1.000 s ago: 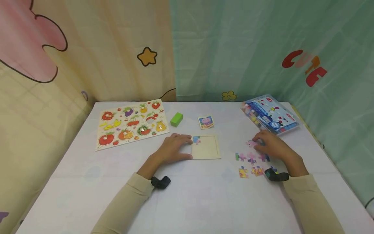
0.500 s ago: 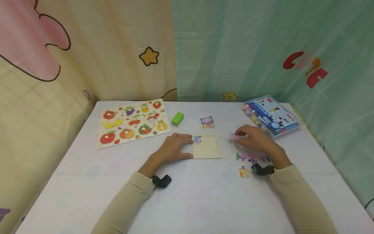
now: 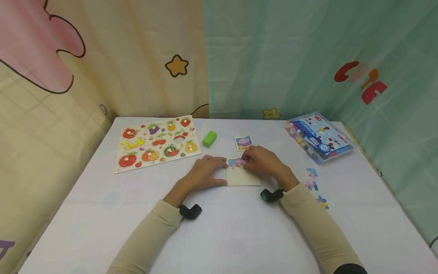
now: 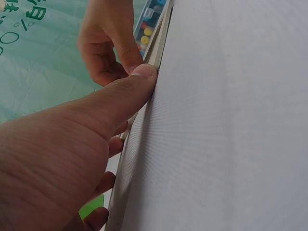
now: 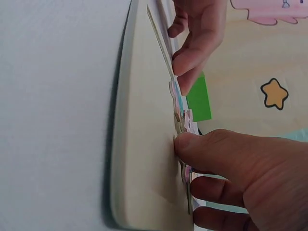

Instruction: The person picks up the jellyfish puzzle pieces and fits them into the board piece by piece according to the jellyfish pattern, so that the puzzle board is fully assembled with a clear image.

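Note:
A small pale puzzle tray [image 3: 241,179] lies at mid-table. My left hand [image 3: 205,174] rests against its left side, thumb and fingers spread and touching the edge; its thumb [image 4: 130,89] shows large in the left wrist view. Over the tray's top part, my right hand [image 3: 266,163] pinches a pink puzzle piece [image 3: 239,162] between thumb and fingers. In the right wrist view that piece [image 5: 188,118] stands beside a blue-and-pink piece [image 5: 175,98] in the tray's corner. How far it is seated cannot be told.
Several loose pieces [image 3: 311,185] lie right of the tray, some hidden by the right forearm. Behind the tray are a small picture card [image 3: 242,142] and a green block [image 3: 209,139]. A fruit board [image 3: 158,144] lies back left, a clear bead box [image 3: 319,137] back right.
My right hand has moved left from the loose pieces to the tray, bringing the pink piece it picked up. My left hand has stayed at the tray's edge.

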{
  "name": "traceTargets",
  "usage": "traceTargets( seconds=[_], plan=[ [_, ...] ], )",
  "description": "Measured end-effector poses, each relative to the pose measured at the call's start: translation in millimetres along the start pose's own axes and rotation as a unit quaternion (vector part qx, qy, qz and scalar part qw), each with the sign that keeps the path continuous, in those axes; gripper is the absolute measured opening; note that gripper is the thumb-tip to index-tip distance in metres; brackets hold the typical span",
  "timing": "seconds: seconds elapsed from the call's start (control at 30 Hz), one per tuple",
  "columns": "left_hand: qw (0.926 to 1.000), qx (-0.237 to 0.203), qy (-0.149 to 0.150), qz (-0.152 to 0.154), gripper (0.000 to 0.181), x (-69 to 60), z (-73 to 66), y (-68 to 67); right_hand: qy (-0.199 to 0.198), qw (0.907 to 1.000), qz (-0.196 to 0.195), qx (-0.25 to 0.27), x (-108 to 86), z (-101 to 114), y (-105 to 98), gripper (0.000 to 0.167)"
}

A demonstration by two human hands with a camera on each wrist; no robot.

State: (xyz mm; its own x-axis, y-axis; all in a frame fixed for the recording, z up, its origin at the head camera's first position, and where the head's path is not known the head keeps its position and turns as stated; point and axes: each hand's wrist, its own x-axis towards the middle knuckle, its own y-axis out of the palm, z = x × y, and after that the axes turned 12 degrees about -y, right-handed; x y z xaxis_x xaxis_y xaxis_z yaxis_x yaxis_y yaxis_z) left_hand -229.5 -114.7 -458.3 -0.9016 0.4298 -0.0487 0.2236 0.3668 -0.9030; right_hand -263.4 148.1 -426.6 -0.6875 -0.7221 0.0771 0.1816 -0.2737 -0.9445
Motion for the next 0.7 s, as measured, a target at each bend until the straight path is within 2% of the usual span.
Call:
traceTargets(
  seconds=[0.3, 0.7],
  plan=[
    [1.0000, -0.006, 0.006, -0.004, 0.057, 0.0, 0.3, 0.3, 0.026, 0.9996, 0.003, 0.004, -1.2, 2.3, 2.2, 0.028],
    [0.9999, -0.004, 0.008, -0.008, 0.056, -0.3, -0.7, 0.4, 0.011, 0.9996, -0.014, 0.024, -2.9, -3.2, 4.0, 0.023]
  ],
)
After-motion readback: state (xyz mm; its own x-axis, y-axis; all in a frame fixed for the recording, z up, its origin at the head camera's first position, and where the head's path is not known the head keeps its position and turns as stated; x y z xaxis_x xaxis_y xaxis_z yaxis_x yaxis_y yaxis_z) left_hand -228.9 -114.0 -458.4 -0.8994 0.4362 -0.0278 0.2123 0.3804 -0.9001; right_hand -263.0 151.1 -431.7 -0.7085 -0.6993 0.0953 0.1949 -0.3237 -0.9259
